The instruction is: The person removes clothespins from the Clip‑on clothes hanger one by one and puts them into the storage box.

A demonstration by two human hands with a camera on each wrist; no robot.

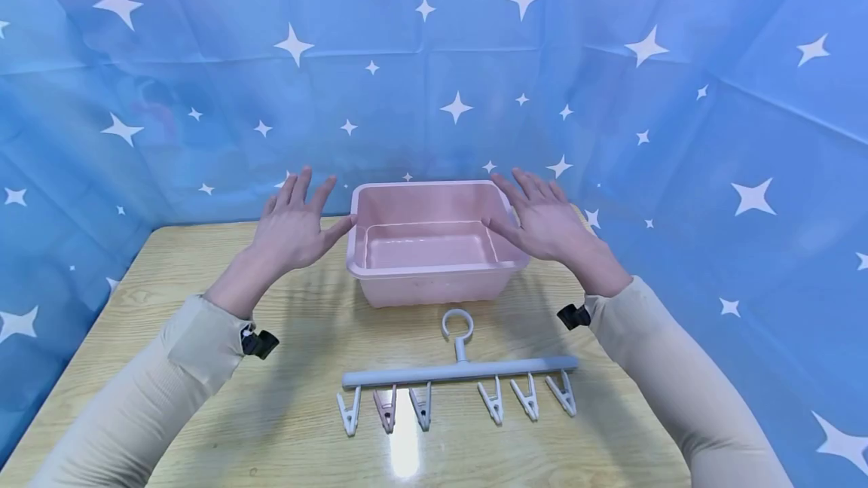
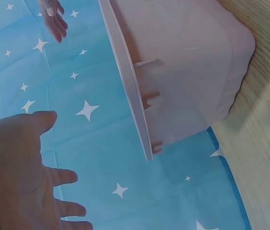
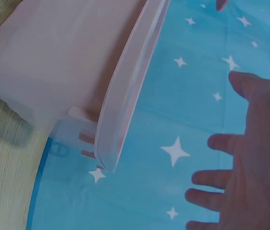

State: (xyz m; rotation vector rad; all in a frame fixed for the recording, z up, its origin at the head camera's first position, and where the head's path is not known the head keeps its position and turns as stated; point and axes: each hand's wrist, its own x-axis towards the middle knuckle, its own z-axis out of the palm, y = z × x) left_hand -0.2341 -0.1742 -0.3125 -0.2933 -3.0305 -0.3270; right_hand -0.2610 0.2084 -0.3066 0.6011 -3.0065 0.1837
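Observation:
A pink plastic basin (image 1: 434, 286) stands on the table, with nothing visible inside it. My left hand (image 1: 293, 232) is held up at its left side, fingers spread and holding nothing. On the other side my right hand (image 1: 542, 221) is raised near the right rim, its fingers straight. Both wrist views show a gap between the hand and the basin, with the left palm (image 2: 15, 167) and the right palm (image 3: 259, 163) bare. In front of the basin lies a grey-blue clip hanger (image 1: 461, 372) with a hook and several clothes pegs along its bar.
The wooden table (image 1: 298, 367) runs under everything. A blue curtain (image 1: 407, 44) with white stars closes off the back and both sides, close behind the basin. Black wrist bands (image 1: 260, 343) sit at both cuffs.

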